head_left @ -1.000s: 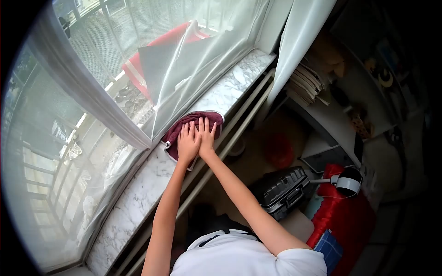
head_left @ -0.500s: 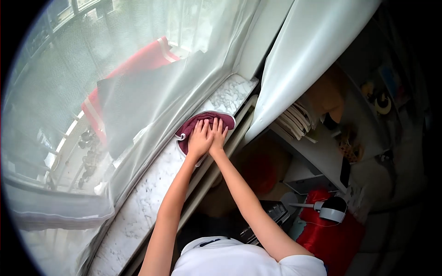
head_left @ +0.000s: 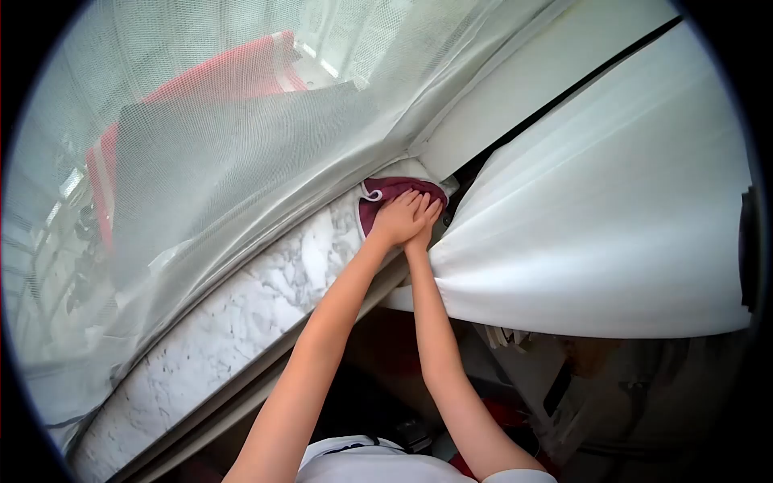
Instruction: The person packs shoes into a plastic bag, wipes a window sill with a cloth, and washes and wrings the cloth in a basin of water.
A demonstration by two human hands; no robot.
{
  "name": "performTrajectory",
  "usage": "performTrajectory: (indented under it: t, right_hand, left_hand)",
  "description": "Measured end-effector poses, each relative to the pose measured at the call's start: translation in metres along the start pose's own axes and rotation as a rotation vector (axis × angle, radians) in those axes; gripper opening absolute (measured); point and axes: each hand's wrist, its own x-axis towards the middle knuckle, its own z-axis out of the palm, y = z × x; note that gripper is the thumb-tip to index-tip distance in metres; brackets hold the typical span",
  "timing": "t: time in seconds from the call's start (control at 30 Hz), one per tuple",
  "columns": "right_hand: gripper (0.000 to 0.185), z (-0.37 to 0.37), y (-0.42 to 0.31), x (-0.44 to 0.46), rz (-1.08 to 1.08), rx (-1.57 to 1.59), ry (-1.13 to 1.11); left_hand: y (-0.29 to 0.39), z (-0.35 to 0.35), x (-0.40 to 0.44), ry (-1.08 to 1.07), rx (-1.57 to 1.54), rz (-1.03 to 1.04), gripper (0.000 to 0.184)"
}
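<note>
A dark red cloth [head_left: 377,208] with a pale edge lies bunched on the marble sill [head_left: 266,310], at the sill's far end by the window frame. My left hand [head_left: 398,219] presses flat on it, fingers stretched out. Beside it and partly under it, my right hand [head_left: 424,225] also rests on the cloth with its fingers extended. The two hands overlap, and neither one grips the cloth.
A sheer curtain [head_left: 241,161] hangs along the left of the sill. On the right a white curtain [head_left: 596,209] spreads close to my right hand. Pipes [head_left: 217,427] run below the sill's edge. Papers [head_left: 507,336] show under the white curtain.
Both hands and the cloth have moved along the sill to its far end, near the corner. The view has shifted, and the white curtain now fills much of the right side.
</note>
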Motion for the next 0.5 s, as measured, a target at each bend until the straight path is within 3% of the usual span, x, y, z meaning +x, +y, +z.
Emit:
performTrajectory:
  t: [0.03,0.1,0.23,0.3,0.5]
  right_hand:
    - [0.048,0.007,0.014,0.003,-0.078,-0.164,-0.019]
    - [0.045,0.025,0.030,0.012,0.051,0.060,0.045]
    - [0.045,0.027,0.038,0.030,0.065,0.122,0.053]
    - [0.045,0.025,0.039,0.037,0.074,0.143,0.060]
    - [0.044,0.020,0.040,0.039,0.091,0.280,0.131]
  left_hand:
    - [0.006,0.008,0.011,-0.018,-0.029,-0.011,0.057]
    - [0.018,0.023,0.030,0.090,-0.062,0.031,0.047]
    - [0.019,0.060,0.050,0.232,-0.080,0.052,0.044]
    - [0.021,0.064,0.055,0.409,-0.045,0.118,0.034]
    - [0.024,0.062,0.053,0.562,-0.072,0.138,0.023]
